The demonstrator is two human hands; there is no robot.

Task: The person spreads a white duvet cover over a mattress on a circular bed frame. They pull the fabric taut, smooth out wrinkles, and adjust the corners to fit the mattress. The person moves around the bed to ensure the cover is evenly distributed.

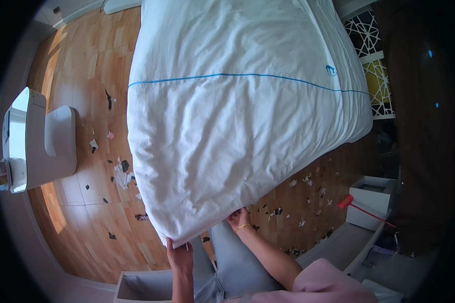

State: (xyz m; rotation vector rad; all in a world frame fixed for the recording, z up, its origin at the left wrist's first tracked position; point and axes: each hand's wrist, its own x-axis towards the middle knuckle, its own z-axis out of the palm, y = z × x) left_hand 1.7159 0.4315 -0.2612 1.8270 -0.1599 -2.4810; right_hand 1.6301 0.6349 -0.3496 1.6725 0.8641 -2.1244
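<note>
A white duvet with a thin blue stripe and a small blue emblem spreads over the bed before me, wrinkled across its near half. At its near left corner, my left hand grips the edge, thumb on top and the other fingers underneath. My right hand, with a thin yellow band at the wrist, holds the near edge farther right. Its fingertips are partly hidden beneath the cloth. The edge between my hands is raised in front of my grey trousers.
Paper scraps and dark bits litter the wooden floor on both sides. A white cabinet-like unit stands left. Right are a white box, a red-headed broom and lattice panels. An open drawer lies near my legs.
</note>
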